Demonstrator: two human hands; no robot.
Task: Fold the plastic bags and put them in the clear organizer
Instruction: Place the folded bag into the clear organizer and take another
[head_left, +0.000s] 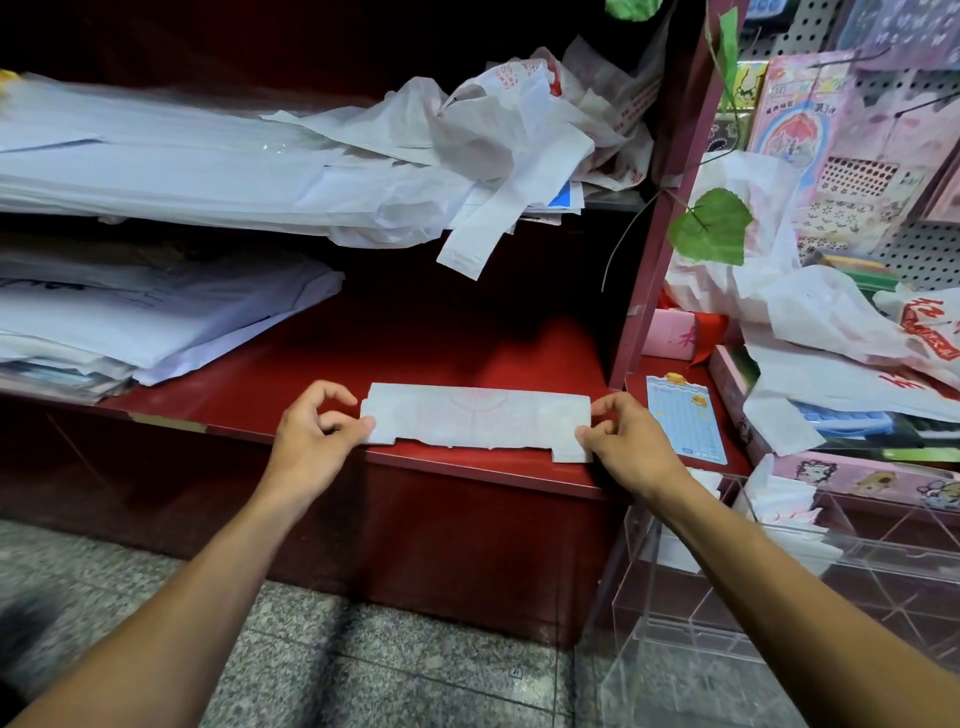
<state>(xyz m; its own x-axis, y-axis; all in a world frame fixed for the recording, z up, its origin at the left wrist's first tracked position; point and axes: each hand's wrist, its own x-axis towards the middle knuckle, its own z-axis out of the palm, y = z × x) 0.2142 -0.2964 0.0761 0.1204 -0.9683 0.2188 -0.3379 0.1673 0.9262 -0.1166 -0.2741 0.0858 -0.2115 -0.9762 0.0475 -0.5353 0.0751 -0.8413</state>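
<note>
**Folded bag held flat at the shelf's edge**

Both my forearms reach up from the bottom of the frame toward the red shelf (467, 353) at centre. My left hand (317, 431) pinches the left end of the folded plastic bag (475, 421), thumb and forefinger clamped on its edge, the other fingers (332, 389) curled above it. My right hand (631, 441) pinches the right end the same way, fingertips on the bag's lower right corner. The bag is a long flat white strip with faint red print, lying along the shelf's front edge between my hands.

At lower right of the frame stands the clear organizer (727, 597), just right of my right forearm, with some white folded bags (784, 504) in an upper compartment. At upper centre, a loose heap of crumpled white bags (519, 135) sits on the upper shelf, one handle hanging over its edge. At left, flat stacks of white bags (156, 312) lie on both shelves. More crumpled bags (810, 322) are piled at right, below a green leaf (711, 226). Speckled stone floor (363, 665) shows at the bottom.
</note>
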